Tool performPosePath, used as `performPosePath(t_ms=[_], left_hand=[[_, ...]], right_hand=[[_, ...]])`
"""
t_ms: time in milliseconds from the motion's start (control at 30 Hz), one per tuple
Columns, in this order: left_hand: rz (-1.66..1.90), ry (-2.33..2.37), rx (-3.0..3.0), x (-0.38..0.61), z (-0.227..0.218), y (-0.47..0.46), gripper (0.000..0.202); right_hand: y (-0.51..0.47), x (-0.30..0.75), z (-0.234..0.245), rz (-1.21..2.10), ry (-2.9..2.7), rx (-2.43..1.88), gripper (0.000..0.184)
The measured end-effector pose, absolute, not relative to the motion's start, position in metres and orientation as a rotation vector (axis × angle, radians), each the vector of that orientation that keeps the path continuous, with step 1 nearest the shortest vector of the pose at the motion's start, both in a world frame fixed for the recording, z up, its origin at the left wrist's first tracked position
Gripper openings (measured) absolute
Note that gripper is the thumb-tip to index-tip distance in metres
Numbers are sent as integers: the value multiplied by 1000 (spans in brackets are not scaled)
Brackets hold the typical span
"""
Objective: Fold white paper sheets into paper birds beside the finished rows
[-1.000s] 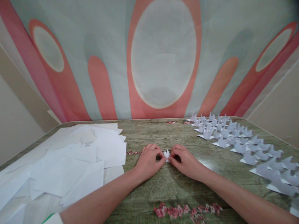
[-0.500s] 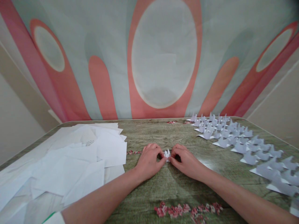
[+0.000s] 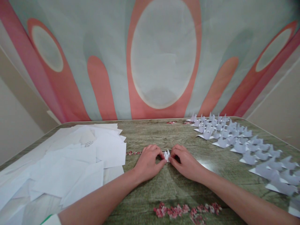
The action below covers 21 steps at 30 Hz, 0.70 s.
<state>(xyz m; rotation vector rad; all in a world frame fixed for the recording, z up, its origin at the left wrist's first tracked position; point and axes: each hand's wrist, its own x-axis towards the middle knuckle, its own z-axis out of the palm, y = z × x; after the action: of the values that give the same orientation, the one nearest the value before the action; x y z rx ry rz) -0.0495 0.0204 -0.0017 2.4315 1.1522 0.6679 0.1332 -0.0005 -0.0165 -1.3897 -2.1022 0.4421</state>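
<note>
A small white folded paper piece (image 3: 167, 154) stands on the green wood-grain table (image 3: 168, 187), at the middle. My left hand (image 3: 148, 162) pinches its left side, fingers curled. Its right side is pinched by my right hand (image 3: 186, 162), also with curled fingers. Both hands rest on the table, thumbs nearly touching below the paper. Most of the piece is hidden between the fingertips.
A loose heap of white paper sheets (image 3: 70, 162) covers the table's left part. Several folded paper figures (image 3: 246, 147) stand in rows along the right side. Behind the far edge hangs a pink and pale-green patterned cloth (image 3: 164, 56). Pink flower print (image 3: 185, 211) marks the near table.
Both hands stay pinched on the folded paper piece, with only slight finger shifts. The view has drifted a little.
</note>
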Motion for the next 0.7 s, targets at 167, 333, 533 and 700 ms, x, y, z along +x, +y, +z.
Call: performPosePath(t_ms=[167,333,533,700], left_hand=[[663,1174,2422,-49,-3,21,6],[661,1180,2408,-48,-2,22,7],[667,1171,2419,-49,-3,22,7],[660,1118,2421,-51,-1,23,5]], right_hand=[[-1,132,-17,406,-2109,-1386,13],[-2,131,-18,361,-2126,-1390,13],[-3,130,-18,334,-2160,-1436,12],[-3,128,-20,305,-2162,-1447,11]])
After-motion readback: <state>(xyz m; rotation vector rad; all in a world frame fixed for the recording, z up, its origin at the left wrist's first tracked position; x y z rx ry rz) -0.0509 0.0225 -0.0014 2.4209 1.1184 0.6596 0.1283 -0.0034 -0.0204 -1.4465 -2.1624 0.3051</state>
